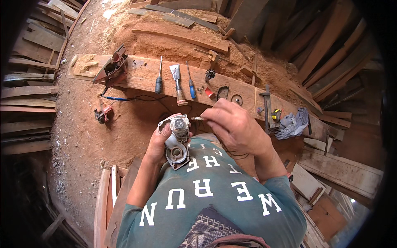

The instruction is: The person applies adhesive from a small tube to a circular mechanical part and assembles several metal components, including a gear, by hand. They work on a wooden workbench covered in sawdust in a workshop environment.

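My left hand point(155, 144) is wrapped round a grey metal gear housing point(171, 142), held upright before my chest, with round openings in its face. Just right of its top, my right hand point(240, 126) pinches a small, pale, thin piece point(198, 118); its exact kind is too small to make out. A narrow gap separates this piece from the housing. On the plank bench point(144, 78) beyond my hands lie a dark-handled screwdriver point(159, 84), a wide-bladed chisel point(178, 82), a blue-handled screwdriver point(192, 90), a red piece point(209, 92) and a black fan wheel point(210, 74).
A red power tool body point(111, 70) sits on the bench's left end. A metal ring point(237, 99), a yellow tape measure point(276, 114) and a crumpled cloth point(292, 124) lie toward the right. Another red tool part point(103, 113) rests on the ground. Timber stacks point(331, 45) stand around.
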### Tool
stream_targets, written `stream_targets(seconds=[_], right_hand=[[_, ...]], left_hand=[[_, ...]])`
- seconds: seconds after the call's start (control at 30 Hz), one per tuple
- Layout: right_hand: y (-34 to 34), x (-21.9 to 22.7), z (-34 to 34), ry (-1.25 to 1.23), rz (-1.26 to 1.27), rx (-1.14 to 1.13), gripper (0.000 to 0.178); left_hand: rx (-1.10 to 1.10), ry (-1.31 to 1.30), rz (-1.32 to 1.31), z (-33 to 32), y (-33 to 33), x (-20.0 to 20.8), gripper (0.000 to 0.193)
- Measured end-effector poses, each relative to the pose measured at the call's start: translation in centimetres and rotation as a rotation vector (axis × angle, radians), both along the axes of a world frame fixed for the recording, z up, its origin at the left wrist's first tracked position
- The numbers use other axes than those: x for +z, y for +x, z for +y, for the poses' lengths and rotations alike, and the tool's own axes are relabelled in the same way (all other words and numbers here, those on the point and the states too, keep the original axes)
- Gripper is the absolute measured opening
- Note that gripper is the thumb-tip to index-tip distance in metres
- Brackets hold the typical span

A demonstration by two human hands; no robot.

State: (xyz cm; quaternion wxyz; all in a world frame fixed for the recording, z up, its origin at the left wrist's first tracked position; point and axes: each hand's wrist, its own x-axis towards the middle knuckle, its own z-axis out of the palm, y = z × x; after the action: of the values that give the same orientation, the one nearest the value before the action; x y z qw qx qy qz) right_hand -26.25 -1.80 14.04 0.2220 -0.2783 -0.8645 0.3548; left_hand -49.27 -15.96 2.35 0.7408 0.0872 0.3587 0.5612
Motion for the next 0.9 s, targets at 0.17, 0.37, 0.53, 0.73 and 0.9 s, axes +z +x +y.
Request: stream_targets(seconds=[0.17,0.37,0.53,0.73,0.9], right_hand=[[-0.4,1.9,-0.6,0.317,-0.119,0.108,0.027],[-0.7,2.3,-1.3,0.477,-0.173,0.112,0.019],[-0.7,3.1,-1.4,0.552,-0.203,0.138,0.020],[-0.6,4.2,-1.8,0.642,-0.287,0.188,0.019],[-0.6,4.2,-0.5,0.520,-0.280,0.271,0.016]], left_hand=[[-0.007,-0.016,0.064,-0.5,0.4,1.2,0.084],[-0.003,-0.038,0.109,-0.8,1.0,1.9,0.085],[0.053,-0.081,0.115,-0.8,1.6,2.7,0.084],[0.091,-0.115,0.106,-1.3,2.0,2.5,0.083],[0.094,-0.142,0.165,-1.7,2.2,2.8,0.080]])
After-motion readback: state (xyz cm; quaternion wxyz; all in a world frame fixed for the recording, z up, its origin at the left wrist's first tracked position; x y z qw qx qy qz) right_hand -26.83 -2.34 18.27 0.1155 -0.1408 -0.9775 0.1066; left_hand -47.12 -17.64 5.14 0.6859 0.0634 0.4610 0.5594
